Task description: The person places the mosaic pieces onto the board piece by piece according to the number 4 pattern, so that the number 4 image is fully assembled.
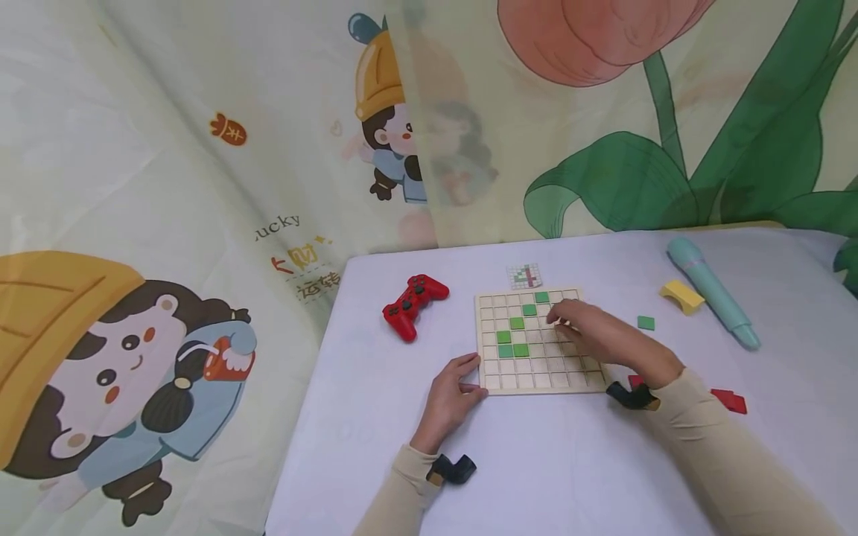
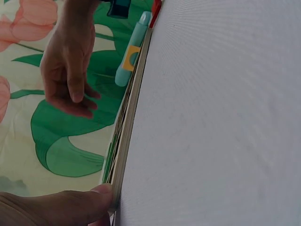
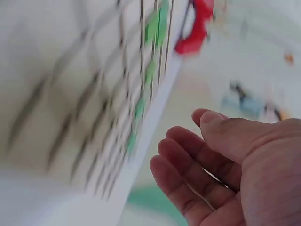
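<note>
Cream-coloured and ruled into small squares, the flat board (image 1: 550,380) is laid on the white-covered table (image 1: 536,461). Six flat, square green tiles (image 1: 517,323) are set in its cells, mostly along a slanting line. Its near left corner is touched by the left hand (image 1: 450,400), the fingers extended and the thumb parted from them. Above the board, the right hand (image 1: 590,330) is held with fingers loosely bent; whether thumb and index finger meet cannot be told. Left of the board, a red game controller (image 1: 406,307) is seen; to the right, a yellow arched block (image 1: 682,296) is placed near a teal baton (image 1: 713,290).
</note>
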A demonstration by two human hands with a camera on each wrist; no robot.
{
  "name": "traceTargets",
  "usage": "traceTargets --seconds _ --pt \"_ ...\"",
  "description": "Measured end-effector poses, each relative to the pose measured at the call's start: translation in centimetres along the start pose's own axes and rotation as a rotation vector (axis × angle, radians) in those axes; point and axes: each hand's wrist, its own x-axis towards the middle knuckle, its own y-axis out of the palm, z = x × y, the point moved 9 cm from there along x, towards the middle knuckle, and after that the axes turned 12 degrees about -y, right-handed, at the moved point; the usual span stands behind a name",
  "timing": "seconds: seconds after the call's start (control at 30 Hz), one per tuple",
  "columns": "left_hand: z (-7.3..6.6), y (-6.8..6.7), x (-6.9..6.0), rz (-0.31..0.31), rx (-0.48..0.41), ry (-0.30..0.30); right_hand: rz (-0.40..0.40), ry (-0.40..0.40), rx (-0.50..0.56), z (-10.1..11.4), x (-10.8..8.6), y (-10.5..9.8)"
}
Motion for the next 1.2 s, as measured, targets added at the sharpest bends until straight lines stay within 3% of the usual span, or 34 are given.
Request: traceTargets --seconds 0.17,0.33,0.5,0.77,1.2 --pt "0.1 -0.5 -0.2 -0.02 0.001 0.004 -0.073 0.198 -0.035 -5.9 -4.1 -4.3" --pt "0.2 -0.7 -0.1 -0.023 0.009 0.008 -0.018 0.301 -0.074 -10.0 -6.6 -5.0" --pt "0.3 -0.5 0.0 -0.011 -0.007 0.006 0.046 0.317 -0.068 -11.0 -7.3 -3.8" --pt "0.3 -0.1 -0.1 -0.008 -0.015 -0.006 0.046 0.29 -0.112 -11.5 -7.6 -3.1" --pt "0.0 0.1 0.0 -0.005 -0.007 0.001 0.05 0.326 -0.091 -12.7 -8.2 -3.0"
